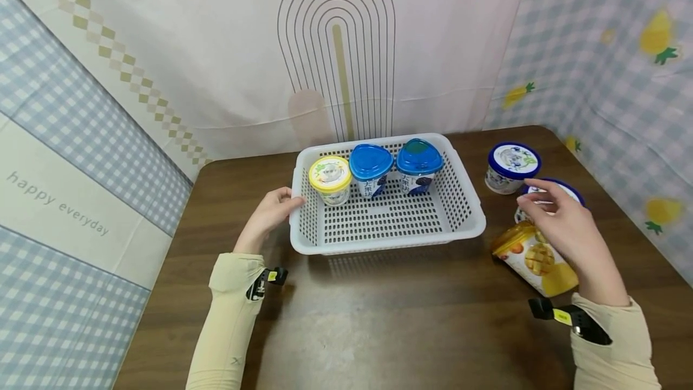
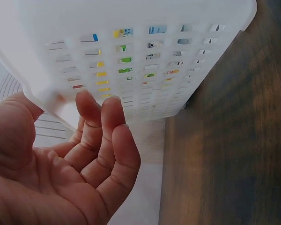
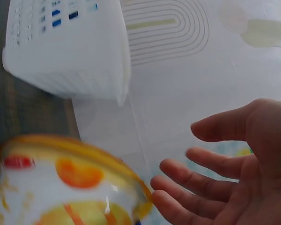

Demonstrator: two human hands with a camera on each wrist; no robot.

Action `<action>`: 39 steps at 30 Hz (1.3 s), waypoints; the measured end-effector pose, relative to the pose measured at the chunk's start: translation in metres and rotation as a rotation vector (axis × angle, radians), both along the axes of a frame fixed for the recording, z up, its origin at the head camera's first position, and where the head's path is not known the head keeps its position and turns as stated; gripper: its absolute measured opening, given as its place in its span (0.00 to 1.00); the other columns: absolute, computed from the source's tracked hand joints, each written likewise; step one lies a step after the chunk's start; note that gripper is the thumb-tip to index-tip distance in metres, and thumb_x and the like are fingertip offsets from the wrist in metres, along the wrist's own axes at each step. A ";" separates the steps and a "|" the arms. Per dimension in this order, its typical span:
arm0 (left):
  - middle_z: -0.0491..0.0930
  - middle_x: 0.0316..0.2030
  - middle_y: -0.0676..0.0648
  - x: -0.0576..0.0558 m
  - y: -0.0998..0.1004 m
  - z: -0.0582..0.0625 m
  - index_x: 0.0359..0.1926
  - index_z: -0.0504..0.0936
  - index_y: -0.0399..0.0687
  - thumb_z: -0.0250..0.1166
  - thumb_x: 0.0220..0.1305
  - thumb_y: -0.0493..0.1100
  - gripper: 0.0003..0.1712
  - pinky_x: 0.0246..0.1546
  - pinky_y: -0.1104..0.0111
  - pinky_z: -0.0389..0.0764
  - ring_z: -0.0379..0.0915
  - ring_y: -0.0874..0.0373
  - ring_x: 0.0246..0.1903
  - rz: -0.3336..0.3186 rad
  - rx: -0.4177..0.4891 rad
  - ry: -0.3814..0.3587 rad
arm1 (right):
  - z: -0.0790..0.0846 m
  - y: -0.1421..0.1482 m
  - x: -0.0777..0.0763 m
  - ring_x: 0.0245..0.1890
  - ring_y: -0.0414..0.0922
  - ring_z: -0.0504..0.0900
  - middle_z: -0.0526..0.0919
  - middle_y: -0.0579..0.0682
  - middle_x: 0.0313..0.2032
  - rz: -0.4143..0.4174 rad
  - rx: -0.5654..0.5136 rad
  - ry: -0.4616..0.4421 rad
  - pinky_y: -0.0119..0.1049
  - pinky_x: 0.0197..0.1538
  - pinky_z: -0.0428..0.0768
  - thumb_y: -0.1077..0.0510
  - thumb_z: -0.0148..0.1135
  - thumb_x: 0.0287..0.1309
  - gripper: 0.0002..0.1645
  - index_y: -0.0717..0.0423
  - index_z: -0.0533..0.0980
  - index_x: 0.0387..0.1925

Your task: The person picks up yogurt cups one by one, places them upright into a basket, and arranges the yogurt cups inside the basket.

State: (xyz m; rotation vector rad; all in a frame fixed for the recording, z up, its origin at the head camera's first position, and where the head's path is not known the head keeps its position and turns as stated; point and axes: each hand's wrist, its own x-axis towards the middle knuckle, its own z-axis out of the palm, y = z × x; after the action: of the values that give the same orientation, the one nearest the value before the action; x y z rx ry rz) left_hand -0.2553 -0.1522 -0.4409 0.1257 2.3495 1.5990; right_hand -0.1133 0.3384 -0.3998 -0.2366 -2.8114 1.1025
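Note:
A white perforated basket (image 1: 390, 245) stands on the table. My left hand (image 1: 271, 212) grips its left rim, with the thumb over the edge and the curled fingers (image 2: 124, 140) against the outer wall. Inside, along the back, are a yellow-lidded cup (image 1: 330, 174) and two blue-lidded cups (image 1: 371, 162) (image 1: 419, 158). To the right of the basket, my right hand (image 1: 565, 227) hovers with loosely bent fingers and holds nothing. Below it a yellow-lidded cup with mango pictures (image 1: 533, 257) lies tilted on its side. One white cup with a dark-blue rim (image 1: 571, 188) is partly hidden by that hand.
Another white cup with a dark-blue lid rim (image 1: 513, 164) stands upright near the basket's right end. The brown wooden table (image 1: 352, 330) meets a patterned cloth (image 1: 216, 47) at the back and checked cloth (image 1: 622, 149) on the right.

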 end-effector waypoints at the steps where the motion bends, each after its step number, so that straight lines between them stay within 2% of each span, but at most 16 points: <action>1: 0.82 0.48 0.32 0.000 0.000 -0.001 0.51 0.74 0.32 0.59 0.72 0.44 0.18 0.43 0.60 0.83 0.83 0.55 0.39 -0.002 0.001 0.001 | 0.000 0.003 0.002 0.58 0.72 0.71 0.73 0.73 0.58 -0.004 0.009 -0.008 0.66 0.50 0.74 0.40 0.50 0.74 0.39 0.63 0.62 0.72; 9: 0.82 0.49 0.32 0.000 0.000 -0.003 0.53 0.73 0.31 0.59 0.73 0.43 0.19 0.45 0.55 0.83 0.84 0.54 0.39 -0.012 0.019 0.008 | 0.000 0.027 0.015 0.54 0.72 0.74 0.74 0.73 0.56 0.037 0.145 -0.100 0.63 0.45 0.76 0.40 0.53 0.73 0.38 0.68 0.64 0.66; 20: 0.81 0.50 0.31 0.001 -0.001 -0.002 0.52 0.74 0.32 0.59 0.72 0.44 0.18 0.45 0.59 0.83 0.83 0.51 0.42 0.006 0.027 -0.010 | -0.010 0.037 0.018 0.51 0.67 0.78 0.74 0.73 0.56 0.160 0.199 -0.269 0.50 0.40 0.81 0.34 0.59 0.67 0.50 0.73 0.60 0.68; 25: 0.82 0.49 0.33 0.000 0.000 -0.003 0.53 0.74 0.32 0.59 0.73 0.45 0.19 0.46 0.60 0.82 0.83 0.51 0.43 0.000 0.014 -0.016 | -0.014 0.038 0.017 0.53 0.68 0.75 0.70 0.76 0.60 0.168 0.202 -0.344 0.57 0.46 0.79 0.33 0.62 0.63 0.57 0.78 0.57 0.68; 30: 0.82 0.50 0.33 0.002 0.001 -0.003 0.54 0.74 0.33 0.59 0.73 0.45 0.19 0.46 0.62 0.82 0.83 0.52 0.43 0.000 0.012 -0.025 | -0.020 0.043 0.018 0.54 0.71 0.73 0.68 0.78 0.60 0.206 0.210 -0.401 0.61 0.47 0.77 0.33 0.64 0.61 0.59 0.77 0.55 0.69; 35: 0.83 0.50 0.34 0.002 0.001 -0.003 0.54 0.75 0.33 0.59 0.73 0.45 0.19 0.47 0.62 0.81 0.83 0.52 0.44 0.004 0.014 -0.020 | -0.027 0.046 0.015 0.55 0.77 0.69 0.66 0.81 0.60 0.225 0.229 -0.413 0.68 0.49 0.73 0.32 0.66 0.59 0.60 0.72 0.53 0.70; 39: 0.83 0.49 0.34 0.000 0.001 -0.004 0.54 0.75 0.33 0.59 0.73 0.45 0.19 0.49 0.60 0.80 0.83 0.51 0.44 0.012 0.013 -0.014 | -0.030 0.047 0.013 0.54 0.77 0.69 0.65 0.82 0.59 0.236 0.222 -0.400 0.68 0.48 0.73 0.33 0.67 0.58 0.60 0.71 0.52 0.71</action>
State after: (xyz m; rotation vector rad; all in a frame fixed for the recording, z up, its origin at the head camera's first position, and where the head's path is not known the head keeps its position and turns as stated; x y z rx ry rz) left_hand -0.2550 -0.1513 -0.4449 0.1026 2.3344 1.6153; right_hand -0.1006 0.3851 -0.4300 -0.1165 -3.3617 0.8458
